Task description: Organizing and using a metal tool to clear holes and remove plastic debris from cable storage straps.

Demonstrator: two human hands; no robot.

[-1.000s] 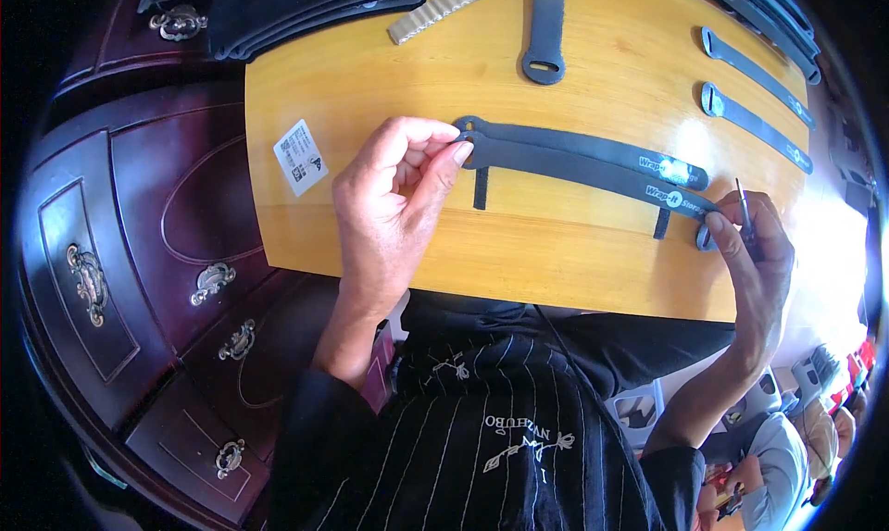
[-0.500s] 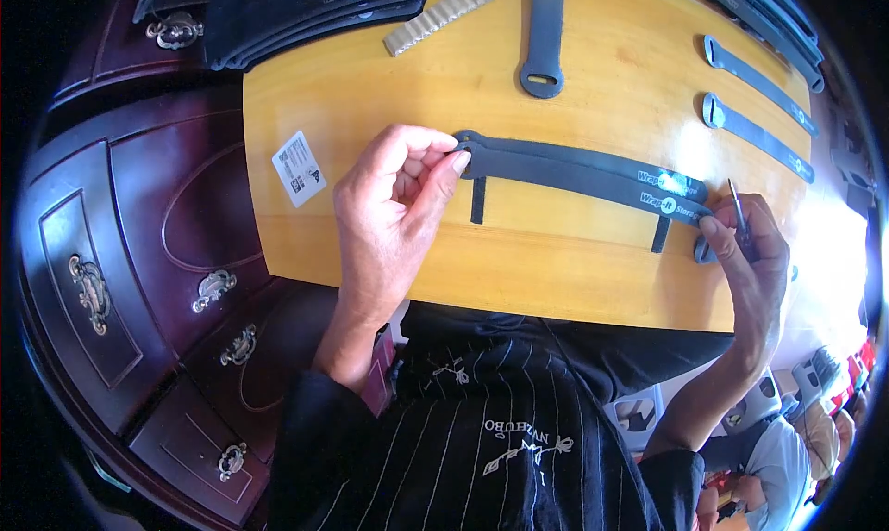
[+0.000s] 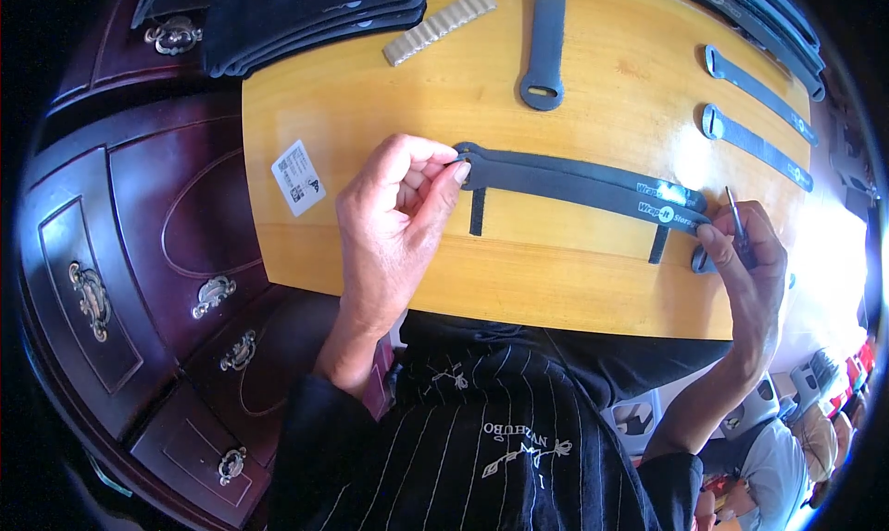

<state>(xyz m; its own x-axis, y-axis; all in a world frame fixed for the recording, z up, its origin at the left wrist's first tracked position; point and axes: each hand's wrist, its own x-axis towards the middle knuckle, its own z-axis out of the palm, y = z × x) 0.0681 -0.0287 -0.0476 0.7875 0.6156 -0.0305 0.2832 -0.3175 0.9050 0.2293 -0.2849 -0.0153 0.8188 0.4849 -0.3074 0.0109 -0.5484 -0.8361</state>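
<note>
A dark strap (image 3: 556,187) with printing on it is stretched over the table, its slotted end pinched by my left hand (image 3: 389,225). Its other end lies between the thumb and fingers of my right hand (image 3: 752,253). That hand also carries a slim, pointed metal tool (image 3: 732,209), its kind mostly hidden by the fingers. Just behind, a second dark strap (image 3: 602,171) runs almost parallel, partly covered by the front one. Two short dark strips (image 3: 477,212) show on the table below the straps. A rounded strap end (image 3: 702,259) peeks out beside my right fingers.
On the wooden table (image 3: 370,96) are a white label card (image 3: 299,177), a ridged beige strip (image 3: 440,28), folded black cloths (image 3: 315,22) and another strap (image 3: 544,49). Further straps (image 3: 755,145) lie at the right. Dark drawers (image 3: 130,207) adjoin the left edge.
The view has shifted slightly, so the table things sit a little lower. Both hands keep the same grip on the strap; the pointed tool is still in my right hand.
</note>
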